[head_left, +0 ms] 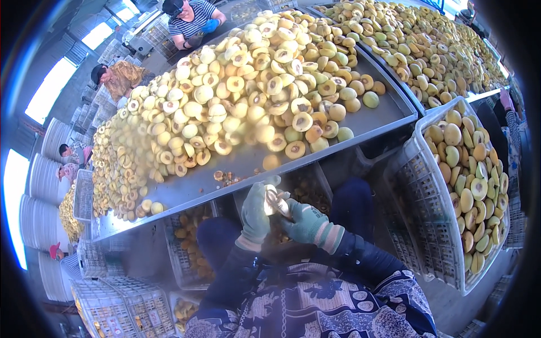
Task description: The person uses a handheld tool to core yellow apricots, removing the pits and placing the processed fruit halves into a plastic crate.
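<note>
Both my hands wear greenish knit gloves and meet in front of me, just below the metal table's (369,132) near edge. My left hand (255,213) is closed around a pale yellow peach half (269,205). The fingers of my right hand (310,223) are wrapped round a small metal tool (283,208), whose end lies against the fruit; its exact shape is too blurred to tell. Beyond the edge, a big heap of halved yellow peaches (236,84) covers much of the tabletop, many showing brown pit hollows.
A tall plastic crate (420,186) full of peach halves stands close at my right. Fruit-filled crates (194,239) sit under the table edge by my legs. More crates (121,304) are at lower left. Co-workers (194,22) line the far side; a second heaped table (428,50) is beyond.
</note>
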{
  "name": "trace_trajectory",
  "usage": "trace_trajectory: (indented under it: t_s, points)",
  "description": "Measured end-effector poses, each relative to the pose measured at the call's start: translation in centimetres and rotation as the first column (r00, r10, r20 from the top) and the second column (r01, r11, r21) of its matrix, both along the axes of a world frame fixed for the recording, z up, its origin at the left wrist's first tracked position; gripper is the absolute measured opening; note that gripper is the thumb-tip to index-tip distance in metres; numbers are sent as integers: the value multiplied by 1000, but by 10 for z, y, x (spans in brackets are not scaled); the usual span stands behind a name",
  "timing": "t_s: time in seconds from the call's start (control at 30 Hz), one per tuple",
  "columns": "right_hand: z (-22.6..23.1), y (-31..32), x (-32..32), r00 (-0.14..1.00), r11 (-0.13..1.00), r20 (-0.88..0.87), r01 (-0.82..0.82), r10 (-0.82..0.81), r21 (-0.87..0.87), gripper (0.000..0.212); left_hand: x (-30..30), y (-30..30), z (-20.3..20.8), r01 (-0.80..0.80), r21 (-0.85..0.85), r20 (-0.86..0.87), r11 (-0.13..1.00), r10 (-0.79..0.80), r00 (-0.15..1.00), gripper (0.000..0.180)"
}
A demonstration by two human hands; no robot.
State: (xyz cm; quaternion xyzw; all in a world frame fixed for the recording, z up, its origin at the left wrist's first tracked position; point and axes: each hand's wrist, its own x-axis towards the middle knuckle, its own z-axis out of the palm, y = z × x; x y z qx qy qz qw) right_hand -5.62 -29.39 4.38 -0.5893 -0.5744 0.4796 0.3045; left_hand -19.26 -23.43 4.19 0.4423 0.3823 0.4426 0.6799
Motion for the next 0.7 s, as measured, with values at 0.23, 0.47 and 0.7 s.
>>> trace_trajectory:
  t_s: [0.23, 0.47, 0.7]
  points:
    - [-33, 0, 0, 987, 995, -123, -103, 103, 0, 51, -2, -2, -4, 71, 52, -131, 996, -64, 989, 55]
    - [-19, 3, 9, 989, 989, 39, -143, 144, -23, 46, -7, 4, -6, 96, -66, -188, 993, -107, 976, 56]
    - [14, 2, 11, 973, 900, -216, -165, 81, -403, 47, -6, 2, -4, 120, -18, -206, 993, -121, 971, 56]
